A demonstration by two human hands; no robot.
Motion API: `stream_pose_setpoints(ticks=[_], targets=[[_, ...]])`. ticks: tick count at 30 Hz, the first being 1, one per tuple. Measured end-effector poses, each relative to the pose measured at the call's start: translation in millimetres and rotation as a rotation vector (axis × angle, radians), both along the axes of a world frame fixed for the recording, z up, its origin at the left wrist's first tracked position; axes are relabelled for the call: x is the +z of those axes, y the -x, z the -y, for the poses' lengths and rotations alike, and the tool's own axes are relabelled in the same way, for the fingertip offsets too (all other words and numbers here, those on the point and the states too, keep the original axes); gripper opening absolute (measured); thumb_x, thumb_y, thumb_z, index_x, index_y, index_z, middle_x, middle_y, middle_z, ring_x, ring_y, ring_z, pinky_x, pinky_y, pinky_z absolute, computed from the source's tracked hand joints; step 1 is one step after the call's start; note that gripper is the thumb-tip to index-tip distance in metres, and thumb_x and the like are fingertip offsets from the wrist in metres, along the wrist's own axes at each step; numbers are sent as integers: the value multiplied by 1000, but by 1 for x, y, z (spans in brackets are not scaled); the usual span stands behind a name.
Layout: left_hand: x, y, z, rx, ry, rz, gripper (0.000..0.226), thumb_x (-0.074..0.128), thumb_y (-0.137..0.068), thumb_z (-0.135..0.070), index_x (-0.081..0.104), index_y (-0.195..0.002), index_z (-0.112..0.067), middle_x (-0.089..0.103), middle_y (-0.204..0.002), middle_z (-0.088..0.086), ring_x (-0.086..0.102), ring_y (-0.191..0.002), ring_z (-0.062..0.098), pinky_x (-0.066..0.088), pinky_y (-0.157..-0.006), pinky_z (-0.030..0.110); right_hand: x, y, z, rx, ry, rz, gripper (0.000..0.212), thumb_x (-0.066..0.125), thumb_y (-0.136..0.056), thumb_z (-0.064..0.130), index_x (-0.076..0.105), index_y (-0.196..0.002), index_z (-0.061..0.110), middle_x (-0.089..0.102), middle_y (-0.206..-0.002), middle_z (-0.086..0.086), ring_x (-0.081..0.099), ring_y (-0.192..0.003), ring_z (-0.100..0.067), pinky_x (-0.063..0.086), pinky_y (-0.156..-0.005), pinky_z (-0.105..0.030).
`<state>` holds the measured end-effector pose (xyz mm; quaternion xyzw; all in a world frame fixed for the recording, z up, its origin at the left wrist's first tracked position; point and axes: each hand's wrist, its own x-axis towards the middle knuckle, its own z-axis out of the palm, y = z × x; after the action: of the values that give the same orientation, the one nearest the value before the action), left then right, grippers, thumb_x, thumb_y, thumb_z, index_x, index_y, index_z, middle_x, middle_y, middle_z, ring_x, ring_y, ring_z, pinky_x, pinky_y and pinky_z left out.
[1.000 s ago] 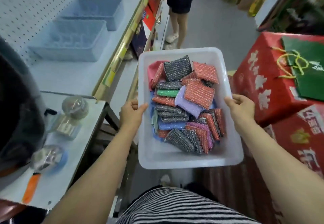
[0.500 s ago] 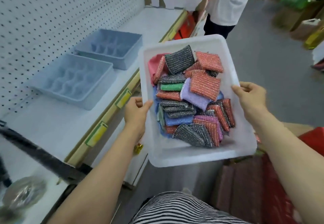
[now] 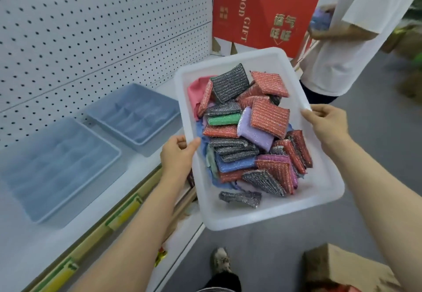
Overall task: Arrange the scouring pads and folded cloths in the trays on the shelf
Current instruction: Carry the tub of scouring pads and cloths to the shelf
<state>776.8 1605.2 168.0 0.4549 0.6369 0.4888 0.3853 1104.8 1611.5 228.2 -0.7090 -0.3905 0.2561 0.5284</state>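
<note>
**A:** Starting from the left, how are the trays looking?

**B:** Two blue divided trays are sitting on the white shelf against the pegboard wall. The nearer tray is lying just beside the farther tray. Both are blurring a little, but I'm seeing nothing in their compartments.

**A:** So the sorting isn't under way yet?

**B:** I'm judging not. Nothing is lying in either tray, so every piece is waiting to be placed.

**A:** What are the hands doing?

**B:** The left hand is grasping the left long rim of a white plastic bin. Its thumb is hooking over the edge and its fingers are curling around the side. The forearm is reaching forward along the shelf front.

**A:** Where is the stock sitting?

**B:** All of it is riding in that bin, which is hanging over the aisle floor just beside the shelf's front edge. Scouring pads in red, grey, green and purple are piling loosely. A pink cloth and some blue fabric are peeking out from under them. One grey pad is lying apart at the near end.

**A:** And the other side?

**B:** The right hand is gripping the opposite rim, with the thumb on top and the arm stretching forward. With both hands carrying the bin, I'm guessing it needs setting down before anything gets picked out.
</note>
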Motion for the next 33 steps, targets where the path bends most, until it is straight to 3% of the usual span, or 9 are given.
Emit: stream_pose_setpoints(ticks=[4,8,11,14,17,20,22,26,33], targets=[[6,-23,-65,48,-12,8,26,76,-83,-38,66,-94,-17,70,-85,-2,63,-77,19,52,-72,36,10,-21,-90,67,4,42,12,75,-87,27,69,-95,19,69,-93,-5,65,-84,-22,57,-81,-41],[22,-41,-119,130,-21,28,21,76,-86,-29,64,-92,-13,60,-76,-4,51,-67,11,40,-59,24,15,-35,-166,117,15,35,18,74,-87,26,68,-100,15,62,-81,6,60,-78,-16,52,-73,-32],[23,-49,-154,183,6,12,27,77,-84,-34,65,-94,-11,62,-80,0,52,-69,14,42,-65,29,14,-43,-221,173,22,32,18,75,-86,26,70,-98,13,67,-87,-1,61,-79,-18,52,-73,-34],[18,-56,-186,272,12,9,35,77,-82,-40,68,-99,-10,65,-84,3,53,-73,17,43,-68,33,9,-48,-278,248,48,18,22,75,-87,24,70,-102,9,65,-88,-3,59,-73,-14,48,-65,-26],[13,-70,-215,386,25,27,37,77,-83,-38,66,-104,-9,66,-92,7,56,-81,20,46,-73,36,1,-50,-337,347,71,17,18,74,-87,21,69,-99,8,61,-80,-1,56,-74,-18,43,-61,-26],[15,-88,-239,525,35,47,38,76,-84,-36,65,-107,-8,66,-97,7,57,-85,20,46,-75,34,-7,-50,-395,468,122,22,27,74,-88,18,70,-106,-2,63,-87,-9,54,-70,-17,41,-57,-25],[17,-98,-253,608,35,64,36,75,-86,-35,65,-108,-8,65,-96,6,56,-85,20,42,-76,32,-10,-49,-428,547,157,18,34,74,-88,21,68,-111,-3,63,-93,-9,55,-72,-15,43,-61,-27],[19,-103,-271,711,62,58,31,76,-85,-34,64,-99,-8,63,-86,3,55,-81,23,42,-72,32,-12,-37,-477,666,180,3,42,75,-87,23,63,-120,0,60,-107,-6,56,-98,-20,45,-84,-32],[19,-101,-297,838,111,82,29,78,-84,-33,56,-78,-14,58,-79,6,50,-75,21,41,-69,34,-12,-11,-529,751,228,20,40,77,-85,24,64,-116,3,62,-115,-9,54,-99,-21,42,-85,-29]])
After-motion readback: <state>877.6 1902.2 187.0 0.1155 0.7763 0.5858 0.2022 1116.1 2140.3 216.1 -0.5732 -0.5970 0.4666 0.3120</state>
